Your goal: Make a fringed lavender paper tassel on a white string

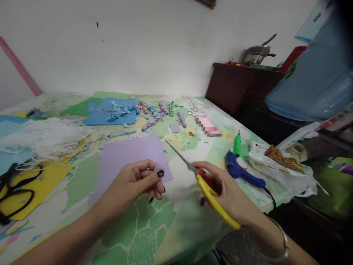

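My right hand [220,187] is closed round the handles of a pair of scissors [205,189], yellow and red. Their slim metal blades lie together and point up and left over the table. My left hand [146,180] is at the near right part of a light purple foam sheet [129,151]. Its fingers are curled in with the thumb against them, and what they hold, if anything, cannot be made out. Beyond the blades lies a small purple square [175,128]. Farther back are several purple rolled pieces [181,119] with cut edges.
White cord [52,140] is heaped at left, near black glasses [16,191] on a yellow sheet [49,184]. A blue sheet [93,117] bears shredded scraps. At right lie a blue glue gun [245,173], a green cutter [237,144] and food in a plastic bag [300,182].
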`<move>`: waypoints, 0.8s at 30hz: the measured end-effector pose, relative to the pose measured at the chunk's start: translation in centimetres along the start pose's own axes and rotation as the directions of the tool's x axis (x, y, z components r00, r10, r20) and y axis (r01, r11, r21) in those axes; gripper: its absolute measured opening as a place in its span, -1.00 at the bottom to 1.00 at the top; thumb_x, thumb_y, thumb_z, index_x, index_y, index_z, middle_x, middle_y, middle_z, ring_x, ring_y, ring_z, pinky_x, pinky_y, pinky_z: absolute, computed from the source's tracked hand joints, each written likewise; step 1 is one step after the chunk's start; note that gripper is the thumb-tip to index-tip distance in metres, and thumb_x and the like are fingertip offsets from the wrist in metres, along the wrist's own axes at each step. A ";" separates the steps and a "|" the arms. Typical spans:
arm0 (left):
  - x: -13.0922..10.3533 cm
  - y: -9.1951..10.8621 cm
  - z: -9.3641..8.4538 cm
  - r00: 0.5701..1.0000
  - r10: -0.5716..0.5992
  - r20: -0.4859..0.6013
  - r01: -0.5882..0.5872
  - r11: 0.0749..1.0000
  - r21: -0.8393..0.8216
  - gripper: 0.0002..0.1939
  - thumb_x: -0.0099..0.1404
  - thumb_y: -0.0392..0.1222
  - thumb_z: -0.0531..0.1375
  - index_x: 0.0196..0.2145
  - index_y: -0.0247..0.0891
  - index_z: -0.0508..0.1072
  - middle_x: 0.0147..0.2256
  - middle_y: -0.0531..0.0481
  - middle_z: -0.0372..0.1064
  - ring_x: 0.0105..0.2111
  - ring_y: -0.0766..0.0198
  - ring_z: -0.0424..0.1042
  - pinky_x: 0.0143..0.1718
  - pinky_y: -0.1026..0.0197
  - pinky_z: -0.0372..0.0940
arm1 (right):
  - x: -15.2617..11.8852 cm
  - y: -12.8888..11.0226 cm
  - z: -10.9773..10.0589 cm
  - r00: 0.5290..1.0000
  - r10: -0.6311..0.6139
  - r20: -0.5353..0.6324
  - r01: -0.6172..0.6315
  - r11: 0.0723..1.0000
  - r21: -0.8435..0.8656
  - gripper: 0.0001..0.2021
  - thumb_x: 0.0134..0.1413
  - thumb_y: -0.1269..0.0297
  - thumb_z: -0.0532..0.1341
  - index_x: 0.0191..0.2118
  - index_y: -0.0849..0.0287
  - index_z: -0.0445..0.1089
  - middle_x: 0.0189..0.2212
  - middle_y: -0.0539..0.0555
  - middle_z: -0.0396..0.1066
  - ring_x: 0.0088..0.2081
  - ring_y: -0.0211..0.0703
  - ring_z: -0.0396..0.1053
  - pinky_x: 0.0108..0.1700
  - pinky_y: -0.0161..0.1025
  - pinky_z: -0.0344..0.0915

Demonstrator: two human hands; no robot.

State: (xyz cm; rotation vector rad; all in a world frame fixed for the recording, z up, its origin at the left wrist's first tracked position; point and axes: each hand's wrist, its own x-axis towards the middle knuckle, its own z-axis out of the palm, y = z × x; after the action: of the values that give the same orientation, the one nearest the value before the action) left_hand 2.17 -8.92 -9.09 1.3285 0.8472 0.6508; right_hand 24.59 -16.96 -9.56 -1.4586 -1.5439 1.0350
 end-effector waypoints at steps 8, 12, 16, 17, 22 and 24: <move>-0.6 -0.2 -0.2 0.998 0.034 0.057 -0.032 0.999 -0.028 -0.83 0.28 -0.17 0.20 -0.42 -0.30 0.44 -0.45 -0.05 0.54 -0.51 0.34 0.49 -0.52 0.38 0.34 | -2.3 0.2 1.4 0.994 0.102 0.049 -0.097 0.990 -0.098 -0.61 -0.30 0.24 0.45 -0.26 0.14 0.38 -0.59 -0.14 0.06 -0.55 -0.34 -0.04 -0.59 -0.39 -0.07; -0.9 0.0 -0.7 0.998 -0.042 0.041 0.044 0.997 -0.063 -0.90 0.22 -0.22 0.25 -0.42 -0.30 0.48 -0.39 -0.10 0.57 -0.49 0.29 0.54 -0.51 0.37 0.38 | -2.5 0.6 0.9 0.998 0.057 0.022 -0.054 0.991 -0.126 -0.62 -0.33 0.18 0.45 -0.29 0.15 0.44 -0.56 -0.08 0.21 -0.53 -0.29 0.07 -0.60 -0.39 0.02; -1.1 -0.4 -1.0 0.997 -0.069 0.042 0.075 0.985 -0.158 -0.93 0.18 -0.26 0.28 -0.45 -0.28 0.50 -0.50 -0.02 0.55 -0.57 0.34 0.51 -0.58 0.43 0.34 | -2.7 0.5 0.5 0.998 0.050 0.030 -0.044 0.983 -0.178 -0.63 -0.33 0.19 0.46 -0.29 0.14 0.47 -0.56 -0.07 0.23 -0.55 -0.31 0.06 -0.61 -0.39 0.00; -1.0 -0.6 -1.1 0.997 -0.067 0.042 0.074 0.981 -0.180 -0.93 0.18 -0.26 0.29 -0.45 -0.27 0.51 -0.51 -0.01 0.54 -0.57 0.35 0.51 -0.58 0.43 0.34 | -2.7 0.4 0.5 0.997 0.063 0.037 -0.055 0.982 -0.179 -0.64 -0.33 0.20 0.45 -0.30 0.15 0.46 -0.56 -0.07 0.21 -0.55 -0.32 0.04 -0.61 -0.39 -0.02; -0.7 -1.0 -1.1 0.998 -0.069 -0.012 0.065 0.972 -0.226 -0.92 0.17 -0.21 0.31 -0.43 -0.27 0.56 -0.46 -0.01 0.54 -0.47 0.34 0.52 -0.48 0.44 0.37 | -2.8 -0.1 0.9 0.987 0.147 0.063 -0.138 0.983 -0.121 -0.68 -0.32 0.31 0.42 -0.35 0.14 0.36 -0.56 -0.12 0.08 -0.53 -0.33 -0.06 -0.58 -0.37 -0.08; -0.7 -1.2 -1.0 0.995 -0.079 -0.056 0.063 0.966 -0.250 -0.90 0.16 -0.19 0.32 -0.41 -0.27 0.58 -0.47 0.01 0.51 -0.46 0.40 0.49 -0.44 0.48 0.36 | -3.0 -0.1 1.4 0.982 0.177 0.072 -0.171 0.981 -0.089 -0.70 -0.28 0.32 0.39 -0.36 0.13 0.30 -0.56 -0.13 0.04 -0.53 -0.33 -0.07 -0.58 -0.38 -0.08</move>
State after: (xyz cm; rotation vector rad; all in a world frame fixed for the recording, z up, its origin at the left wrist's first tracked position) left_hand 0.85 -9.10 -10.17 1.0514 0.8325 0.7223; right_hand 23.43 -20.05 -9.97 -1.6507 -1.5521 1.1559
